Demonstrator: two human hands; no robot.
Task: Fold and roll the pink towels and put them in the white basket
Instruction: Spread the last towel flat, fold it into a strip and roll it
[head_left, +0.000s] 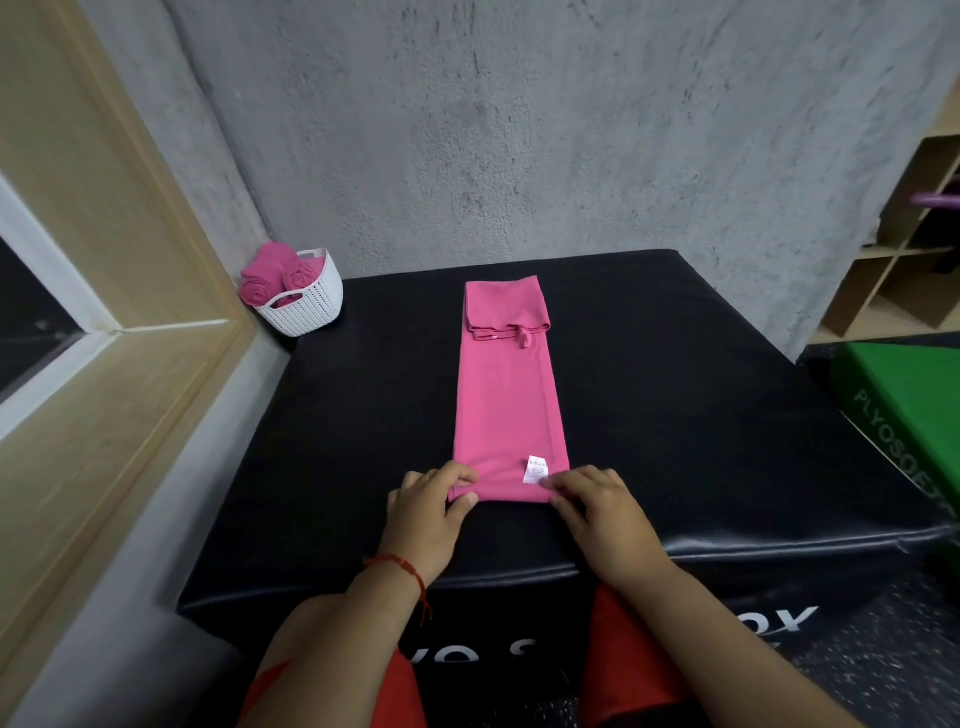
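Observation:
A pink towel (508, 405) lies folded into a long narrow strip on the black padded box (701, 415), running away from me, its far end folded back on itself. A white care label sits near its close end. My left hand (431, 506) pinches the strip's near left corner. My right hand (597, 506) pinches the near right corner beside the label. The near edge is turned up into a small first roll. The white basket (306, 306) stands at the box's far left corner and holds several rolled pink towels (270, 283).
A grey concrete wall rises behind the box. A wooden window frame (104, 291) runs along the left. A green padded box (904, 405) lies to the right, with wooden shelving (904, 260) behind it.

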